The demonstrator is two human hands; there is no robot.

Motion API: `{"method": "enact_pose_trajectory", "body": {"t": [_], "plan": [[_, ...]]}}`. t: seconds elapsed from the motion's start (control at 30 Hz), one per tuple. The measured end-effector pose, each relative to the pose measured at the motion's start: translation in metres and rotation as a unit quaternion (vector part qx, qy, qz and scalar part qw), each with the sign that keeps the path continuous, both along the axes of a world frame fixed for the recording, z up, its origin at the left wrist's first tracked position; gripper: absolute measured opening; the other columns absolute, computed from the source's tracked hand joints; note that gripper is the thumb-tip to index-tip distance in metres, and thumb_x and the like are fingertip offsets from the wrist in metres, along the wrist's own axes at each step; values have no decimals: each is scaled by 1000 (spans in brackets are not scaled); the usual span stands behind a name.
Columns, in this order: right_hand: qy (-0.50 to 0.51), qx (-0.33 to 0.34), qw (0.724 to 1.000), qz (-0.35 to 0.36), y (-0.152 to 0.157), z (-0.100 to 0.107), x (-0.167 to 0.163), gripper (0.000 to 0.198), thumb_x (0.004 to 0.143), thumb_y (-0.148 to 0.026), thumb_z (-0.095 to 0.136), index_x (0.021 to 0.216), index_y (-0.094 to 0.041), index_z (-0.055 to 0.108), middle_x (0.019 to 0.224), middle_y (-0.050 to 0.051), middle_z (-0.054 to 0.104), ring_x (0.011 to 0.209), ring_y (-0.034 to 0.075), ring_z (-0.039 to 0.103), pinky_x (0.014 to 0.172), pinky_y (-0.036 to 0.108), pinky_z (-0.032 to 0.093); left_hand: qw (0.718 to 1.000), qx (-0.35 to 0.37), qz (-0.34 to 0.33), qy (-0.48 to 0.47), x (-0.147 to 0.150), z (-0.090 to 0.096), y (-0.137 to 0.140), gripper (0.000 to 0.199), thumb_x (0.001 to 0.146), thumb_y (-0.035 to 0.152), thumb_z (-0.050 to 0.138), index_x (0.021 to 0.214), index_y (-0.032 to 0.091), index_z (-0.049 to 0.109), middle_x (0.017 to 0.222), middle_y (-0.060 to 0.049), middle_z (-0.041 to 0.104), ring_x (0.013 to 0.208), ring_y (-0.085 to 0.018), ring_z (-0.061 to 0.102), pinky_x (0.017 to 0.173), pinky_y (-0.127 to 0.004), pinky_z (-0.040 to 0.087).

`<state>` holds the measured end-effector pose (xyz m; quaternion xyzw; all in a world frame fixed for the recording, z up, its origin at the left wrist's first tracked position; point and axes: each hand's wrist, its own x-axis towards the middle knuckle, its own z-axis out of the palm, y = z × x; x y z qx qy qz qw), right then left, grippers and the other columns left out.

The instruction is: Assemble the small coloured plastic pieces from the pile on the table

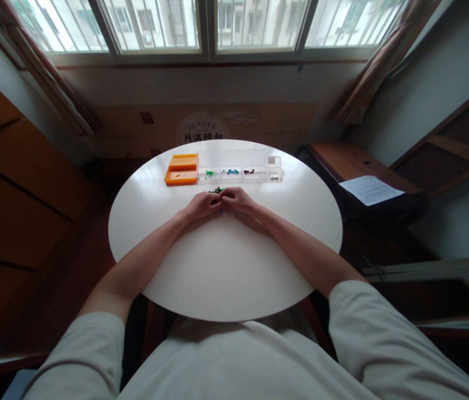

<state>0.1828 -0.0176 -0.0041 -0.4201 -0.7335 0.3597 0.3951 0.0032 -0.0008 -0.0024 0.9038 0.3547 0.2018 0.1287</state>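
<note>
My left hand [204, 204] and my right hand [238, 200] meet over the white round table [226, 266], with their fingertips together. Both are closed in a pinch, and whatever they hold between them is hidden or too small to name. Just beyond the fingers lies a small pile of dark and green pieces [216, 190]. A tiny blue piece [221, 211] shows just below the fingertips. Past the pile, clear plastic boxes with open lids stand in a row, holding green pieces [209, 173], blue pieces [231, 171] and dark red pieces [249, 171].
An orange box [181, 176] with its lid raised stands at the left end of the row, with small bits inside. A paper sheet [371, 190] lies on a wooden desk [342, 158] to the right. Behind the table are a wall and barred windows.
</note>
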Motion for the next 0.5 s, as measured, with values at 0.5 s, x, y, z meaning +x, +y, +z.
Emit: {"method": "enact_pose_trajectory", "body": {"t": [0.5], "plan": [[7, -10, 1000, 4, -2, 1, 0, 20, 70, -18, 51, 81, -10, 66, 69, 2, 65, 62, 11, 56, 61, 23, 45, 1000, -1, -2, -4, 0, -1, 0, 38, 86, 44, 44, 82, 16, 70, 64, 0, 63, 55, -9, 48, 54, -21, 27]]}}
